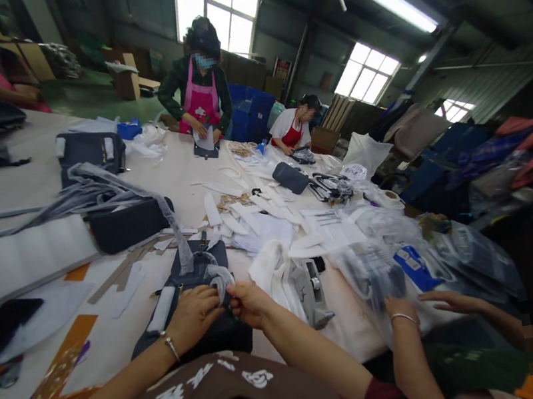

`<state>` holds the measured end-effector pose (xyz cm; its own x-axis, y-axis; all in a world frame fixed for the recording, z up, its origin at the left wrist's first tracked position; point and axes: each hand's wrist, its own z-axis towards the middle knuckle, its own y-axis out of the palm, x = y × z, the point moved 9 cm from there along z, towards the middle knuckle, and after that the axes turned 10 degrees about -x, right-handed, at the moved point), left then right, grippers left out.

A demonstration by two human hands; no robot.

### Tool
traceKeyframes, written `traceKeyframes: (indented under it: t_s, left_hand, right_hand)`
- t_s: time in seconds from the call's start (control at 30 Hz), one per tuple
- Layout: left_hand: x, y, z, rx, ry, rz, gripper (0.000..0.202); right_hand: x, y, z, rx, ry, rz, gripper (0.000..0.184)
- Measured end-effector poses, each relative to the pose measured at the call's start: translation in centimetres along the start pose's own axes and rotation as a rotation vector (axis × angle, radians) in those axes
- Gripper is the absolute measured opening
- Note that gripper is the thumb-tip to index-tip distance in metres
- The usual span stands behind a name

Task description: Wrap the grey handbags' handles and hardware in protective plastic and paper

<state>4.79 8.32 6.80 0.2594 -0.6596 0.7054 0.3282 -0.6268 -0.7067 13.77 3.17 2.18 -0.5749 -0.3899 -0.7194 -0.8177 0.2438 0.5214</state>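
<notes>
A dark navy bag [192, 275] lies on the table in front of me, with a long strap [179, 237] in cloudy plastic wrap running onto it. My right hand [250, 303] pinches a looped end of this wrapped strap at the bag's right side. Over the bag's left part rests my left hand [194, 319], its fingers stretched toward the same loop and the thumb apart. A white padded roll [161, 309] is on the bag just left of that hand. My own wrists hide part of the bag's lower half.
A grey tape dispenser [308, 290] stands right of the bag. White foam wrap [27, 257], a dark bag [131, 224] and a black phone [1, 329] lie left. Paper strips [249, 216] cover the middle. A neighbour's hands [400, 313] work at right; other people stand across the table.
</notes>
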Motion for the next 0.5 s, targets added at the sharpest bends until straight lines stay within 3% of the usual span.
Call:
traceKeyframes:
  t_s: [0.1,0.2,0.3,0.4,0.5]
  left_hand:
    - [-1.6,0.3,0.2,-0.006,-0.127,-0.317,0.02]
    - [-4.3,1.2,-0.1,0.073,-0.407,-0.812,0.035]
    - [-5.9,2.8,-0.4,0.14,-0.656,-1.097,0.048]
    - [-6.5,3.7,0.3,0.196,-0.717,-1.256,0.05]
    - [-7.0,3.4,1.2,0.244,-0.659,-1.25,0.049]
  right_hand:
    - [-0.5,-0.5,0.3,0.034,-0.093,-0.18,0.025]
    - [-1.0,-0.4,0.6,0.061,-0.186,-0.572,0.018]
    - [-1.5,0.4,0.4,0.104,-0.3,-0.95,0.017]
    - [-1.4,1.1,0.6,0.117,-0.353,-1.117,0.01]
    - [-0.9,0.0,1.6,0.143,-0.211,-0.98,0.014]
